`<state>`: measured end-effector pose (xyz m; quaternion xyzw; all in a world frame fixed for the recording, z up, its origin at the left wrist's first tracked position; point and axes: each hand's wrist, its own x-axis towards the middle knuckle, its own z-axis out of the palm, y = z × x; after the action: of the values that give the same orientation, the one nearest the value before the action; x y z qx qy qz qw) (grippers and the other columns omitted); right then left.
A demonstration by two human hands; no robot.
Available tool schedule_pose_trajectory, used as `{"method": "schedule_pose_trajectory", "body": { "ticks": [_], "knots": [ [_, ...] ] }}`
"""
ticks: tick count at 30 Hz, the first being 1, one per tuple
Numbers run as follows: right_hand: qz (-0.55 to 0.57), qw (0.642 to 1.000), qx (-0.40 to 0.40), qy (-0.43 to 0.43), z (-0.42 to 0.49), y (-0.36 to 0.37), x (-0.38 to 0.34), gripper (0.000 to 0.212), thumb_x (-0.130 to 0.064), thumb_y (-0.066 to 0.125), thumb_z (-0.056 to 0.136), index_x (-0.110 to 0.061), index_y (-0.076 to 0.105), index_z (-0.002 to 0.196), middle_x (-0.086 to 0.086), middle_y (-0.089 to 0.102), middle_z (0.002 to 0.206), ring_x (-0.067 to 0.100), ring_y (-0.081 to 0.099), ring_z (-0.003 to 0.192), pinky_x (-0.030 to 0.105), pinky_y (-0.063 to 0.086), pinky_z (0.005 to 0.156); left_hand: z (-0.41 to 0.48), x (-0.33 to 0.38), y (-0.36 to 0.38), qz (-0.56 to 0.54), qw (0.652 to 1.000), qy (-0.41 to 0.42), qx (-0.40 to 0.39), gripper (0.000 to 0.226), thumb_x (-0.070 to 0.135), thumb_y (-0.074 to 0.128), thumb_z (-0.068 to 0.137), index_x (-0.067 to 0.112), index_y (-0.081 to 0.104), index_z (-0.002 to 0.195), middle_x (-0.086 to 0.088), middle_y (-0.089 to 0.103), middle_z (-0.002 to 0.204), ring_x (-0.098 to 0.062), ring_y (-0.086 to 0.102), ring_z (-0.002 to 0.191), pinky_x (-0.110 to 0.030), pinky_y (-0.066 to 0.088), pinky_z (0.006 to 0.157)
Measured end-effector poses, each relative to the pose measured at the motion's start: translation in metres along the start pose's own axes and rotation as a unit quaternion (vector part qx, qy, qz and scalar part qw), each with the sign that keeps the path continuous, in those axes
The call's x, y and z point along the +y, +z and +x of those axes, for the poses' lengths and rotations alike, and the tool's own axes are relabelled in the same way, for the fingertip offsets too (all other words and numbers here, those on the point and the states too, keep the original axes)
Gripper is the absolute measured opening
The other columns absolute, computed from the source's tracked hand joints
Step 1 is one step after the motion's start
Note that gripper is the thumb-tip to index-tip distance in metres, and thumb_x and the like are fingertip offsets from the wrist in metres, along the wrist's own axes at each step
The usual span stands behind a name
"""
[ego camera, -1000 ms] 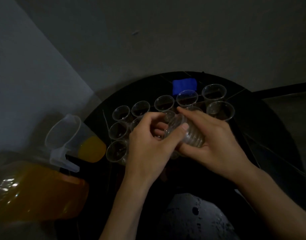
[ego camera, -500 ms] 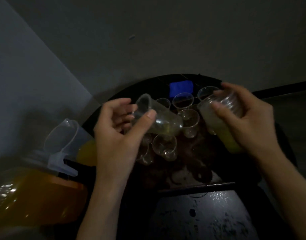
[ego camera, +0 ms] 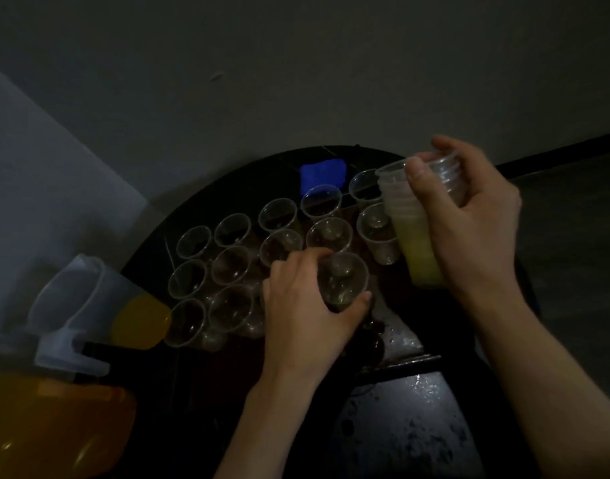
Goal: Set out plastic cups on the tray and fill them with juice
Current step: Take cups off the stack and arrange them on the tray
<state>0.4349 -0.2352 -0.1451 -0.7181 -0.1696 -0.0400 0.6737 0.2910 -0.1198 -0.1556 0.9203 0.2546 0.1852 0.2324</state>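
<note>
Left hand [ego camera: 303,316] has its fingers curled round a cup [ego camera: 343,281] low over the crowded tray [ego camera: 262,178], right hand [ego camera: 473,219] is clamped on the stack [ego camera: 409,219], so one clumsy nudge probably topples the neighbouring cups [ego camera: 329,235].

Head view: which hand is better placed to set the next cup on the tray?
Left, probably. The left hand grips a single cup low over the tray, ready to place. The right hand is occupied, holding the cup stack raised at the tray's right side.
</note>
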Motion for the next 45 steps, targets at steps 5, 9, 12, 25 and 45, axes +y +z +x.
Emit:
{"method": "schedule_pose_trajectory", "body": {
  "ticks": [5,9,12,25,45],
  "knots": [
    [0.018,1.000,0.015,0.007,0.001,-0.001,-0.004,0.075,-0.079,0.056,0.076,-0.029,0.058,0.132,-0.009,0.067,0.111,0.020,0.062,0.110,0.048,0.052,0.094,0.002,-0.003,0.011,0.064,0.998,0.009,-0.008,0.065,0.050,0.085,0.069,0.030,0.058,0.124,0.015,0.057,0.116,-0.006,0.044,0.109,-0.035,0.040,0.101],
    [0.022,0.999,0.024,0.002,0.003,-0.003,-0.005,0.066,-0.070,0.059,0.081,-0.026,0.060,0.130,-0.012,0.067,0.102,0.009,0.064,0.102,0.047,0.052,0.095,0.003,-0.005,0.013,0.082,0.997,0.009,-0.007,0.067,0.050,0.086,0.067,0.030,0.058,0.125,0.014,0.059,0.117,-0.008,0.048,0.110,-0.032,0.039,0.100],
    [0.019,1.000,0.022,0.008,0.003,-0.004,-0.006,0.069,-0.074,0.057,0.079,-0.029,0.058,0.131,-0.013,0.065,0.104,0.012,0.063,0.106,0.048,0.051,0.095,0.003,-0.005,0.012,0.088,0.996,0.009,-0.002,0.067,0.050,0.087,0.067,0.030,0.058,0.124,0.014,0.059,0.117,-0.007,0.048,0.108,-0.029,0.036,0.099],
    [0.016,1.000,0.020,0.008,0.001,-0.002,-0.007,0.072,-0.076,0.056,0.079,-0.027,0.058,0.131,-0.010,0.066,0.107,0.013,0.064,0.105,0.049,0.052,0.095,0.004,-0.010,0.015,0.109,0.994,0.009,0.010,0.068,0.050,0.087,0.066,0.027,0.060,0.124,0.011,0.061,0.117,-0.011,0.046,0.114,-0.031,0.032,0.099],
    [0.063,0.991,-0.119,-0.001,-0.008,0.009,-0.018,0.073,-0.059,0.068,0.082,-0.030,0.035,0.141,-0.015,0.066,0.118,0.001,0.061,0.113,0.034,0.050,0.098,0.044,0.059,-0.044,-0.309,0.949,-0.032,-0.059,0.023,0.046,0.056,0.098,0.029,0.069,0.107,0.011,0.072,0.103,-0.001,0.067,0.098,-0.020,0.053,0.080]
  ]
}}
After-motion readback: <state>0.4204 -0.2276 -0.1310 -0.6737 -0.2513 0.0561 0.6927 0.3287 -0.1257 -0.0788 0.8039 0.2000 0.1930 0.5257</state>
